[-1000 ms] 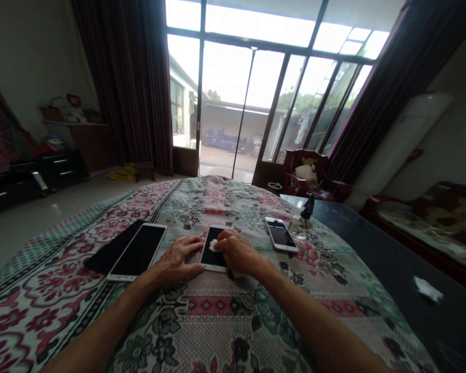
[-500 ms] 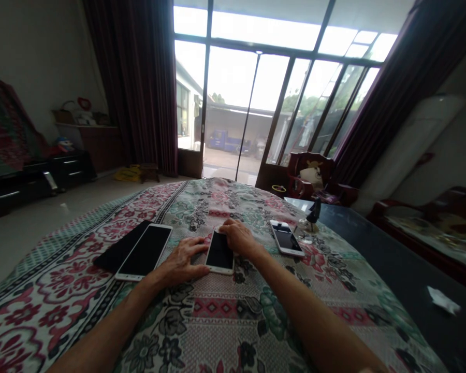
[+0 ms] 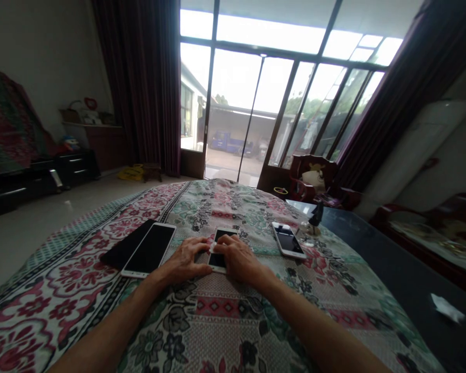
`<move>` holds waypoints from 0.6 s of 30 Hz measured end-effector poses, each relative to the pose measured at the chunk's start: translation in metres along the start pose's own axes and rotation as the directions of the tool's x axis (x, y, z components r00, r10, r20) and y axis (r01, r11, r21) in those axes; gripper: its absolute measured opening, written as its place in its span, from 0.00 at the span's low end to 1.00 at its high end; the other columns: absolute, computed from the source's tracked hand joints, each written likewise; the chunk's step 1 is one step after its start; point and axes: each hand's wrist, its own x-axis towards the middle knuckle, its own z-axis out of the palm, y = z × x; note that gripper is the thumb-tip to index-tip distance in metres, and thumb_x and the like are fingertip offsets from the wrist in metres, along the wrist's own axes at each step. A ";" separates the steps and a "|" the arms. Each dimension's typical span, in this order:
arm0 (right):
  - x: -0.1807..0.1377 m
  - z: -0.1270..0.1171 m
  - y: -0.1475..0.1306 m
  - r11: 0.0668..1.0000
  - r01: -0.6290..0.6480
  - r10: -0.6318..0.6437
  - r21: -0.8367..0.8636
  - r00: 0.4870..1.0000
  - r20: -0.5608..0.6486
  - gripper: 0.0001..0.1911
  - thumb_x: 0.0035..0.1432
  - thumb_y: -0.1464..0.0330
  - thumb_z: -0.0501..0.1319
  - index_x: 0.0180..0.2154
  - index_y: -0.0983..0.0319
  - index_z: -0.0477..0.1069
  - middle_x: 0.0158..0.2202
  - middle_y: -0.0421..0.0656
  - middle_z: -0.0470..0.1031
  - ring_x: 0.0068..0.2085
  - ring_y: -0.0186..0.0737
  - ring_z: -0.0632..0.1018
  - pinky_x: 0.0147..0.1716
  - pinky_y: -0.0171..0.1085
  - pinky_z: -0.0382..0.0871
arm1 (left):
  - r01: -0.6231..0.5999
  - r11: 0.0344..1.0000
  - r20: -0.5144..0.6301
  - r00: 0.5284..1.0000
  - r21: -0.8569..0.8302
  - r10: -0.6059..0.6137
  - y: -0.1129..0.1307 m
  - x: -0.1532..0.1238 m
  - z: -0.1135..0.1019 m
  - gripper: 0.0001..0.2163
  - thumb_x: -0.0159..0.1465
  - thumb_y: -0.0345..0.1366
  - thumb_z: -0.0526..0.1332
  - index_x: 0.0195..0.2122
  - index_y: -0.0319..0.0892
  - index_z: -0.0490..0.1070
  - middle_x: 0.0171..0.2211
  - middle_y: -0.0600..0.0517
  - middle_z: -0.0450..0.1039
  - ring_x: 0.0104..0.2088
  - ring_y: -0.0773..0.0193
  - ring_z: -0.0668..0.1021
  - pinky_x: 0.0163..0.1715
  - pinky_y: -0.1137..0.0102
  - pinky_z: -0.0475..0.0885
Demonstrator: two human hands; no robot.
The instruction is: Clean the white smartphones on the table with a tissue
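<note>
A white-framed smartphone (image 3: 219, 263) lies screen up on the patterned tablecloth, partly covered by my hands. My left hand (image 3: 186, 259) braces its left edge, with the thumb by the lower corner and the fingers higher up. My right hand (image 3: 236, 256) is bent over the screen, and a small white wad, perhaps tissue, (image 3: 213, 247) shows at its fingertips. To the left, a larger white phone (image 3: 149, 251) overlaps a flat black item (image 3: 120, 251). Another white phone (image 3: 288, 240) rests to the right of my hands.
The floral tablecloth (image 3: 225, 331) covers the rounded table. A dark figurine (image 3: 316, 215) on a pale base stands beyond the right phone. Crumpled white paper (image 3: 447, 307) lies on the dark surface at right. A wooden chair (image 3: 314, 176) is near the glass doors.
My right hand has moved from the top of the middle phone down and across its screen toward the left edge. The left hand stays at that edge. The view has shifted slightly.
</note>
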 end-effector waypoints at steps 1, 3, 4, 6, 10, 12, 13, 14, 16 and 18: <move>-0.006 -0.001 -0.004 1.000 0.019 -0.019 0.018 1.000 0.011 0.15 0.58 0.74 0.55 0.44 0.57 0.74 0.45 0.44 0.72 0.42 0.40 0.68 0.41 0.37 0.60 | 0.001 1.000 -0.007 1.000 -0.004 -0.001 -0.001 0.000 0.001 0.24 0.54 0.45 0.66 0.51 0.44 0.71 0.61 0.46 0.62 0.63 0.48 0.61 0.62 0.55 0.56; -0.013 -0.002 -0.009 0.997 0.055 -0.057 0.052 0.998 0.033 0.13 0.57 0.74 0.57 0.42 0.58 0.74 0.45 0.44 0.72 0.41 0.39 0.68 0.41 0.36 0.60 | 0.002 1.000 -0.020 1.000 -0.010 -0.002 -0.002 0.000 0.003 0.24 0.53 0.44 0.66 0.51 0.43 0.71 0.61 0.45 0.62 0.63 0.49 0.61 0.62 0.56 0.56; -0.013 -0.002 -0.009 0.996 0.064 -0.067 0.065 0.997 0.038 0.13 0.57 0.75 0.57 0.41 0.58 0.75 0.44 0.44 0.72 0.41 0.39 0.68 0.41 0.36 0.60 | 0.003 1.000 -0.022 1.000 -0.012 -0.004 -0.003 0.000 0.003 0.24 0.53 0.44 0.66 0.51 0.43 0.71 0.61 0.45 0.62 0.63 0.49 0.61 0.62 0.57 0.56; -0.009 -0.002 -0.005 0.996 0.051 -0.053 0.071 0.998 0.031 0.14 0.57 0.75 0.56 0.42 0.57 0.75 0.44 0.44 0.72 0.41 0.39 0.68 0.41 0.36 0.60 | 0.007 1.000 -0.020 1.000 -0.016 -0.007 -0.005 0.000 0.004 0.24 0.53 0.44 0.66 0.51 0.44 0.71 0.61 0.45 0.62 0.63 0.49 0.60 0.62 0.56 0.55; 0.016 0.001 0.015 0.998 -0.057 0.057 0.002 0.998 -0.007 0.18 0.58 0.77 0.52 0.42 0.56 0.76 0.45 0.43 0.73 0.43 0.40 0.69 0.42 0.37 0.59 | -0.003 0.999 -0.013 1.000 -0.033 0.003 -0.006 0.000 0.003 0.24 0.53 0.46 0.65 0.51 0.45 0.71 0.61 0.45 0.62 0.63 0.50 0.60 0.62 0.56 0.55; 0.032 0.002 0.026 0.994 -0.105 0.104 -0.027 0.994 -0.011 0.18 0.58 0.77 0.52 0.42 0.57 0.76 0.45 0.44 0.73 0.43 0.41 0.69 0.42 0.37 0.59 | -0.009 0.999 -0.013 1.000 -0.041 0.009 -0.005 0.000 0.002 0.24 0.54 0.47 0.65 0.51 0.44 0.70 0.61 0.45 0.62 0.63 0.51 0.61 0.62 0.56 0.55; 0.039 0.003 0.030 0.992 -0.124 0.123 -0.040 0.992 -0.014 0.18 0.58 0.77 0.52 0.41 0.57 0.76 0.44 0.44 0.73 0.44 0.41 0.69 0.42 0.36 0.59 | -0.011 0.999 -0.012 1.000 -0.043 0.011 -0.005 0.000 0.002 0.24 0.54 0.47 0.65 0.51 0.44 0.70 0.62 0.45 0.61 0.63 0.51 0.61 0.62 0.57 0.55; 0.044 0.003 0.034 0.988 -0.145 0.144 -0.055 0.989 -0.015 0.17 0.58 0.77 0.52 0.40 0.57 0.76 0.44 0.44 0.73 0.44 0.41 0.69 0.42 0.36 0.60 | -0.011 0.999 -0.011 1.000 -0.043 0.011 -0.005 0.000 0.001 0.24 0.54 0.48 0.65 0.51 0.44 0.70 0.62 0.45 0.61 0.63 0.51 0.61 0.62 0.57 0.55; 0.052 0.003 0.037 0.981 -0.177 0.177 -0.083 0.984 -0.011 0.16 0.59 0.76 0.52 0.40 0.58 0.76 0.45 0.44 0.72 0.44 0.42 0.69 0.43 0.37 0.60 | -0.013 0.999 -0.008 1.000 -0.043 0.013 -0.004 0.000 0.001 0.24 0.54 0.48 0.65 0.51 0.45 0.70 0.62 0.45 0.61 0.63 0.50 0.60 0.62 0.56 0.55; 0.053 0.004 0.036 0.978 -0.188 0.188 -0.095 0.982 -0.003 0.16 0.59 0.75 0.52 0.42 0.58 0.76 0.46 0.45 0.72 0.45 0.42 0.69 0.44 0.37 0.60 | -0.012 0.999 -0.006 1.000 -0.043 0.012 -0.005 0.000 0.001 0.24 0.54 0.48 0.65 0.51 0.45 0.70 0.62 0.45 0.61 0.63 0.50 0.60 0.62 0.56 0.55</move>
